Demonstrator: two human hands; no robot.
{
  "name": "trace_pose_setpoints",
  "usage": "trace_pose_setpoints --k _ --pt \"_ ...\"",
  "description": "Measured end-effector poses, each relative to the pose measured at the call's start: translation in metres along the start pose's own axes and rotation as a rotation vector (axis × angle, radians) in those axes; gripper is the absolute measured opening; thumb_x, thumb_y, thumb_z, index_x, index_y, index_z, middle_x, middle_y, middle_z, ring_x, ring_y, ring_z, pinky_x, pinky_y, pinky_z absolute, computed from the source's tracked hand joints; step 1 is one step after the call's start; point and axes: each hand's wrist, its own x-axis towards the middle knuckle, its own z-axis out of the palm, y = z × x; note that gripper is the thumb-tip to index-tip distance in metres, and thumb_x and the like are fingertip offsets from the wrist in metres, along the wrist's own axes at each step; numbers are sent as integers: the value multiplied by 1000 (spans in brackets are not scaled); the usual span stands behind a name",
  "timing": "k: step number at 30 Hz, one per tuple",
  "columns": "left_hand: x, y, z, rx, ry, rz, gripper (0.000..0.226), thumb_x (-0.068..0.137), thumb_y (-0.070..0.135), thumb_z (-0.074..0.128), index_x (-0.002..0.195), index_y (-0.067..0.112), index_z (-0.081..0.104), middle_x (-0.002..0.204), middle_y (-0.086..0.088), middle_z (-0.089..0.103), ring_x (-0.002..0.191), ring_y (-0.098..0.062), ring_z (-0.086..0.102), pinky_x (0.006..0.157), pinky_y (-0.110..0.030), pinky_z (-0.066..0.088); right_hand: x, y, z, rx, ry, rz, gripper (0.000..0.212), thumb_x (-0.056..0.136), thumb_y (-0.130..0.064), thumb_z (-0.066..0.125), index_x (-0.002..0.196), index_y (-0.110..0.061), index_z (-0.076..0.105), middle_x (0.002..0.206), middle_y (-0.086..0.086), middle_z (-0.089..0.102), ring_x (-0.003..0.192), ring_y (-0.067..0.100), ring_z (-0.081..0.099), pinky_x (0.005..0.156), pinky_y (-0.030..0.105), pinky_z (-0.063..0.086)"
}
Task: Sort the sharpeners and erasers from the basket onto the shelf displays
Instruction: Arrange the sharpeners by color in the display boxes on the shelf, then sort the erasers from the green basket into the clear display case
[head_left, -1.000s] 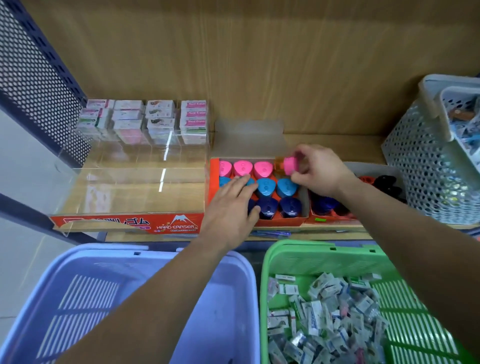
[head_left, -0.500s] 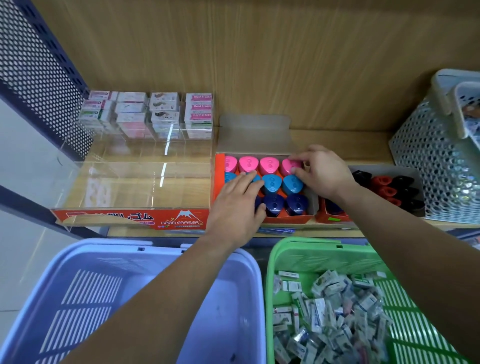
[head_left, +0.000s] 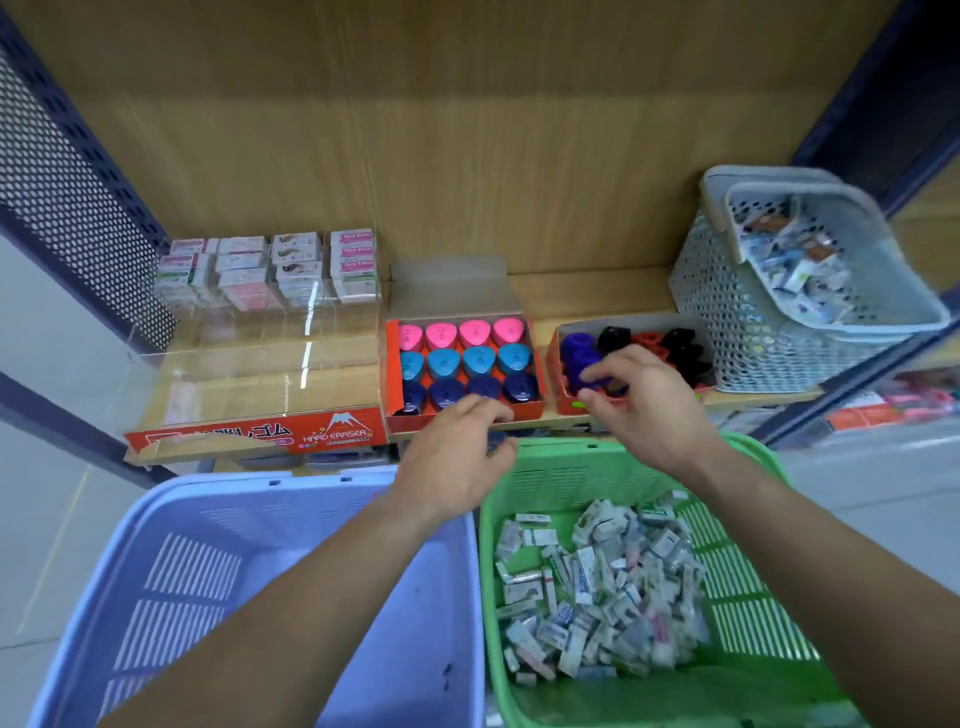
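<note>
A red display box (head_left: 541, 374) on the shelf holds rows of pink sharpeners (head_left: 457, 333), blue ones and navy ones, every slot filled. To its right, a second box (head_left: 557, 364) holds purple, black and red sharpeners (head_left: 644, 338). My left hand (head_left: 457, 457) hovers at the red box's front edge, fingers loosely curled, holding nothing. Over the front of the second box, my right hand (head_left: 639, 400) has its fingers spread and is empty. Below the shelf, a green basket (head_left: 545, 452) contains several wrapped erasers (head_left: 597, 587).
A clear eraser display (head_left: 260, 364) with a red "Hard Eraser" front stands at the left, with stacked eraser boxes (head_left: 270, 265) at its back. A lilac basket (head_left: 208, 499) sits beside the green one. A grey perforated basket (head_left: 727, 322) of small packets stands on the shelf's right end.
My right hand put the pink sharpener into the top row's right slot, let go and moved right over the second box. My left hand drew back from the navy sharpeners to the box's front.
</note>
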Motion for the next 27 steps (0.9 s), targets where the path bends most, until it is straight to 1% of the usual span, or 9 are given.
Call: trace_pose_setpoints --k 3,6,9,12,15,18,21,25,27 --pt "-28 22 24 57 -153 22 39 98 42 55 133 26 54 137 6 53 125 -16 52 103 -34 43 -60 25 -10 -16 -39 79 15 90 -28 72 102 -21 73 102 -7 59 81 11 58 79 30 49" --pt "-48 42 57 85 -303 21 49 98 46 54 140 23 48 145 3 48 127 -19 51 105 -37 44 -106 57 -10 -42 -154 222 24 93 -32 69 112 -18 71 107 -2 60 82 14 60 77 28 46" --pt "-56 56 99 107 -440 -41 66 95 49 59 150 20 37 153 -4 41 134 -25 46 107 -40 43 -140 90 -3 -34 -299 390 37 94 -34 68 126 -15 65 121 6 59 91 21 62 87 32 49" --pt "-53 62 143 90 -547 -156 81 94 50 62 157 15 24 161 -9 30 141 -30 40 112 -43 39 -158 118 15 -50 -472 506 54 93 -37 69 139 -13 55 136 14 51 110 29 61 99 33 45" --pt "-38 60 190 13 -570 -309 94 90 52 67 159 13 17 164 -13 24 146 -32 34 118 -45 34 -157 143 41 -5 -595 608 74 92 -36 71 152 -12 36 150 22 34 122 37 55 100 33 43" --pt "-21 56 225 -124 -525 -463 101 85 53 73 160 19 14 166 -10 19 150 -33 25 120 -49 29 -149 163 64 143 -700 741 107 82 -39 82 159 -16 12 158 25 17 133 43 46 106 38 41" --pt "-1 45 255 -213 -458 -567 105 81 51 78 159 26 12 167 -5 16 152 -33 18 121 -52 27 -143 186 95 178 -735 809 140 60 -60 88 159 -22 -3 160 22 25 140 42 38 113 47 39" --pt "9 29 280 -152 -433 -608 111 74 67 74 159 30 14 168 3 10 154 -33 7 122 -55 18 -143 191 120 -21 -666 756 138 67 -59 85 160 -15 -6 162 18 15 148 39 22 118 46 30" --pt "12 21 286 -132 -437 -605 110 70 69 75 157 30 22 166 3 20 154 -35 10 122 -58 19 -141 195 126 -30 -643 736 133 62 -59 88 158 -20 5 158 15 22 145 40 27 115 49 34"
